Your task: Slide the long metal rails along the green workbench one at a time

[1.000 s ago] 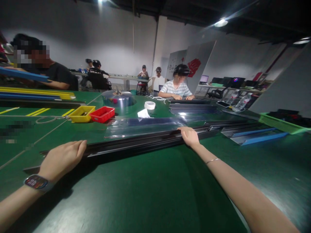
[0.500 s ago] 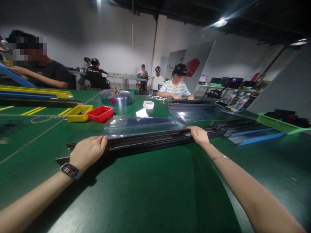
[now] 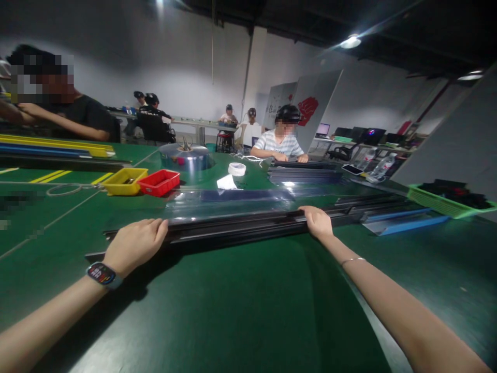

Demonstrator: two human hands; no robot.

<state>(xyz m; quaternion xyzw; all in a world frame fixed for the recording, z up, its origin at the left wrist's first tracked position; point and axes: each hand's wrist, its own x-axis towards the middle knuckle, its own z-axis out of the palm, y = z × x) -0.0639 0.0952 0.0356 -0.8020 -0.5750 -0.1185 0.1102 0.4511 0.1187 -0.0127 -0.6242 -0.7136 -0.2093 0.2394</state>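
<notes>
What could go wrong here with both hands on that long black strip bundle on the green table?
The long black strips are gripped only by the left hand and right hand, so the far ends could swing or sag.

The clear plastic sheet lies right behind them; a push may crumple it.

The red tray and yellow tray sit near the left end and could get knocked.
</notes>
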